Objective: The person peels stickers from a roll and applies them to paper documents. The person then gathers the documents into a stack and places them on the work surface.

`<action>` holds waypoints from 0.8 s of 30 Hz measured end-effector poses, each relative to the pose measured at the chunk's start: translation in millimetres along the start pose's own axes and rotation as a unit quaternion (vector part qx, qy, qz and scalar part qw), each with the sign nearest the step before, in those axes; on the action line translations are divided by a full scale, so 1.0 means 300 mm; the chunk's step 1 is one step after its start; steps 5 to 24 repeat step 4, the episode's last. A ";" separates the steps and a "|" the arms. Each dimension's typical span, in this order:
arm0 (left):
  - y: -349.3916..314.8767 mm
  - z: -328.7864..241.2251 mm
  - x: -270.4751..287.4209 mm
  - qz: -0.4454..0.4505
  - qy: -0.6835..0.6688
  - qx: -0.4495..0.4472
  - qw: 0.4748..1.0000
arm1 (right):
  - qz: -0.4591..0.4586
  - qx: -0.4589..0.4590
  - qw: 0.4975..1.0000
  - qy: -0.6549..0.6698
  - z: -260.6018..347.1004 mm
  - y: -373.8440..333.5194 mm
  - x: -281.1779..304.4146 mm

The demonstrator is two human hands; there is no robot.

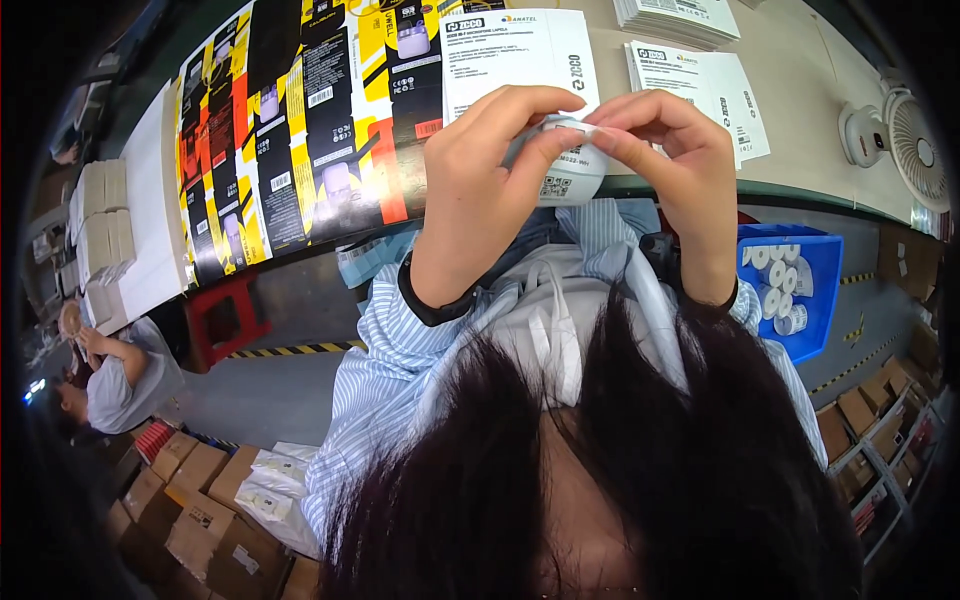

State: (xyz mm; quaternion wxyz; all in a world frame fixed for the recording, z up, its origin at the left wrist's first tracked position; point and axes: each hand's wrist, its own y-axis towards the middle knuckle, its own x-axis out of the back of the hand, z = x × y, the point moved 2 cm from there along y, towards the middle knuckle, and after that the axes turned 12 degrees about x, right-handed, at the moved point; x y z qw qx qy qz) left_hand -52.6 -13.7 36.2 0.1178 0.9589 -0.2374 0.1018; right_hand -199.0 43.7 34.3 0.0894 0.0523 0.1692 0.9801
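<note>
Both hands meet at the table's front edge around a white roll of printed labels [578,185]. My left hand [478,180] holds the roll, thumb and index finger at its upper rim. My right hand [682,150] is closed, its thumb and fingertips pinching at the roll's top edge close to the left thumb. Part of the roll is hidden behind the fingers, and I cannot tell whether a label is lifted from it. Just behind the hands lies a white printed sheet [520,60].
Colourful uncut packaging sheets [300,130] cover the table at left. Stacked white printed cards [695,95] lie at right, near a white fan [890,140]. A blue bin [815,335] of label rolls stands below. Cartons [215,540] and another person [125,370] are at lower left.
</note>
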 end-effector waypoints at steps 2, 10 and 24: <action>-0.001 -0.007 0.004 -0.015 0.028 0.030 0.999 | -0.027 0.024 0.999 -0.020 0.008 0.003 0.009; -0.008 -0.008 0.015 0.024 0.052 0.073 0.996 | -0.080 0.074 0.992 -0.059 0.028 0.018 0.021; -0.008 -0.008 0.015 0.024 0.052 0.073 0.996 | -0.080 0.074 0.992 -0.059 0.028 0.018 0.021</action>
